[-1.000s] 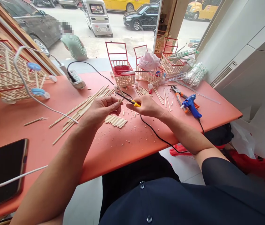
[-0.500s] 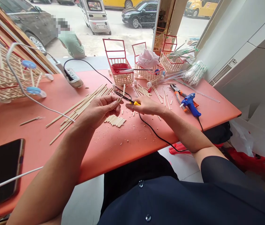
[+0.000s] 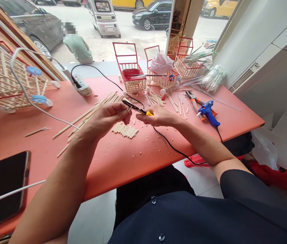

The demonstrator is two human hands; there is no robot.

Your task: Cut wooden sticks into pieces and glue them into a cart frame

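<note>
Right hand (image 3: 157, 116) gripping pliers (image 3: 136, 107), left hand (image 3: 114, 114) pinching a stick (image 3: 129, 109) at the pliers' jaws, short pieces (image 3: 125, 130) lined up on the table (image 3: 118, 159) on the pliers' near side, long sticks (image 3: 98, 107) to the pliers' left, cart (image 3: 134, 85) beyond, glue gun (image 3: 210, 115) to the right.

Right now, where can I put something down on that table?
Bare: between the phone, lone stick and left forearm; also right of the blue glue gun. Crowded: around left hand and right hand, with sticks, and at the back, with little carts.
</note>
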